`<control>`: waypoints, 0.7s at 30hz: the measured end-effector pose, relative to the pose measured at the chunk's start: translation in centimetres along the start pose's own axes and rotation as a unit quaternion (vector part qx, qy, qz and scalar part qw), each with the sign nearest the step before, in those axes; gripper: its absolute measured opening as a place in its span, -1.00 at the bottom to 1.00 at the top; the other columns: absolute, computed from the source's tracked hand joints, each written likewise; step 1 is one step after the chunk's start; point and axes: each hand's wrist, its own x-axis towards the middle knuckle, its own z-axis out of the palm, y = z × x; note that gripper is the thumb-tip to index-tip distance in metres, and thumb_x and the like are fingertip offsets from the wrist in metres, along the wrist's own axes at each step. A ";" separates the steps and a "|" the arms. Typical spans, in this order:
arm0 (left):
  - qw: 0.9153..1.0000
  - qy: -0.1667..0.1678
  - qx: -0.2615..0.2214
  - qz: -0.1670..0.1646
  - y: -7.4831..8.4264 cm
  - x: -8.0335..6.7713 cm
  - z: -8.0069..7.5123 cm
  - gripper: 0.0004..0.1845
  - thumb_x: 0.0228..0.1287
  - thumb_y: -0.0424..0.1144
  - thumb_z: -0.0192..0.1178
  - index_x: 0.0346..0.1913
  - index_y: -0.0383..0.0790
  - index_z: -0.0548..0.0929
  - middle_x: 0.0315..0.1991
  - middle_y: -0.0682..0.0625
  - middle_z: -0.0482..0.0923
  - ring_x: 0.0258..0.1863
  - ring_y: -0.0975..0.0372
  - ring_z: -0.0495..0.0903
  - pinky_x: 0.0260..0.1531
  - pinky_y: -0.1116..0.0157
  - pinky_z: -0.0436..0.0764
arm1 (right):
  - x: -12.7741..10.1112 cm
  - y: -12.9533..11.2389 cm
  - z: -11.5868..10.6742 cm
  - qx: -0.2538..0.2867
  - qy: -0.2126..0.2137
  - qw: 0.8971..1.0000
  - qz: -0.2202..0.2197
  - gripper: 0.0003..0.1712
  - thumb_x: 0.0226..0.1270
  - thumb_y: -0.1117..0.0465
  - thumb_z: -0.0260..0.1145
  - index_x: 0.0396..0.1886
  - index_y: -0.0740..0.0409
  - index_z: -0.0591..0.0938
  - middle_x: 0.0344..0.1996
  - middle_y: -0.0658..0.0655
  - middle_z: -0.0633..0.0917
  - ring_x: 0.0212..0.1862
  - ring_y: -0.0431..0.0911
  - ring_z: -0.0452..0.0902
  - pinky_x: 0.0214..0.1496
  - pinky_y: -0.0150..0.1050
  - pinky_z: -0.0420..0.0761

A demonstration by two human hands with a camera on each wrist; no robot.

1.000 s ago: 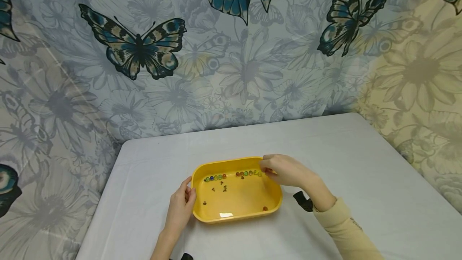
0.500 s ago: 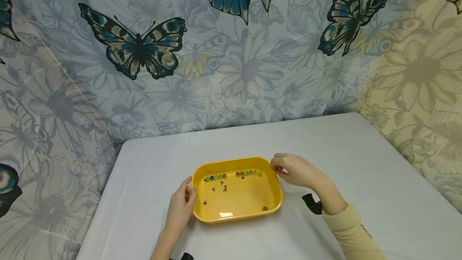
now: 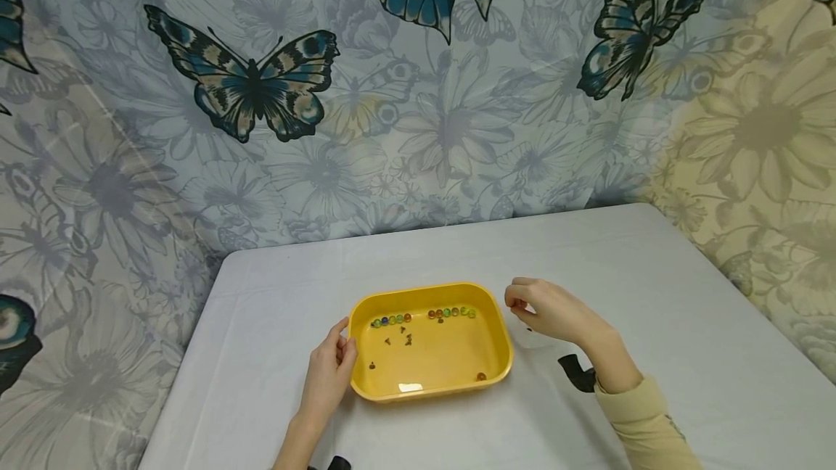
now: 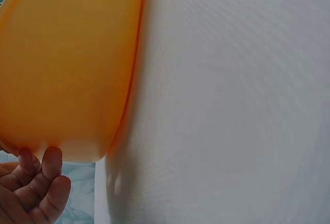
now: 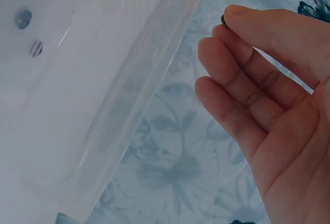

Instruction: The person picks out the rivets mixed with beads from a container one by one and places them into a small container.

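Marbles (image 3: 421,317) lie in a row along the far inside wall of a yellow tray (image 3: 495,376), which sits near the middle of a white table (image 3: 653,296). One more marble (image 3: 480,376) rests alone at about 5 o'clock on the tray floor, and a few small dark bits (image 3: 398,341) lie scattered at about 9 o'clock. The left hand (image 3: 329,376) holds the tray's rim at 9 o'clock, thumb over the edge and fingers curled against the outer wall; the left wrist view shows the fingertips (image 4: 49,158) touching the underside of the tray. The right hand (image 3: 551,310) hovers above the table just beside the tray at 3 o'clock, clear of the rim. It pinches a small dark bead (image 5: 225,20) between thumb and forefinger, the other fingers loosely bent. A butterfly-print curtain (image 3: 248,85) hangs behind the table.
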 end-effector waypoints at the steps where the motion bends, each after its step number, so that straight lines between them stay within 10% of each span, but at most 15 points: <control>1: 1.000 0.000 0.000 0.000 0.0 0.0 0.0 -0.59 0.25 -0.44 0.08 0.17 -0.43 0.43 -0.56 0.09 0.32 -0.62 0.36 0.29 -0.65 0.46 0.35 | -0.1 0.0 0.0 -0.002 0.003 1.000 -0.002 -0.74 0.08 0.48 0.30 -0.49 0.02 0.52 -0.49 -0.10 0.49 -0.43 -0.26 0.38 -0.40 -0.39 0.47; 21: 1.000 -0.020 -0.003 -0.020 0.2 0.1 -0.2 -0.57 0.28 -0.41 0.06 0.21 -0.42 0.39 -0.54 0.06 0.34 -0.60 0.34 0.30 -0.63 0.46 0.35 | -1.5 0.9 -0.3 -0.016 0.012 0.999 0.037 -0.76 0.04 0.49 0.34 -0.49 0.06 0.54 -0.51 -0.13 0.47 -0.42 -0.25 0.40 -0.37 -0.34 0.51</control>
